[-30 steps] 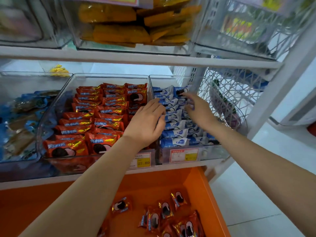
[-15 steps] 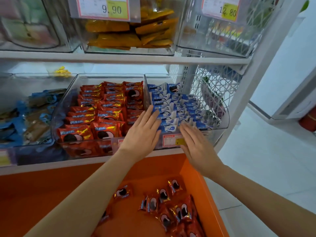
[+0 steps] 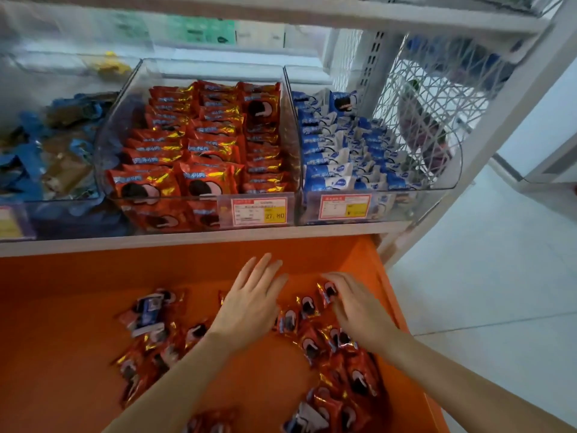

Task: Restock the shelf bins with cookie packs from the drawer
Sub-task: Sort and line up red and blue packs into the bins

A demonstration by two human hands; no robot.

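Okay, red cookie pack point(image 3: 328, 290) toward drawer point(image 3: 78, 307) far-right side, right under right hand point(image 3: 356, 310) curled fingertips, actual grip unclear. Left hand point(image 3: 249, 304) flat, released, further off. Betting on right for grab.

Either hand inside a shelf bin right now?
No: the left hand and right hand are both down over the orange drawer, among loose red packs, below the shelf bins.
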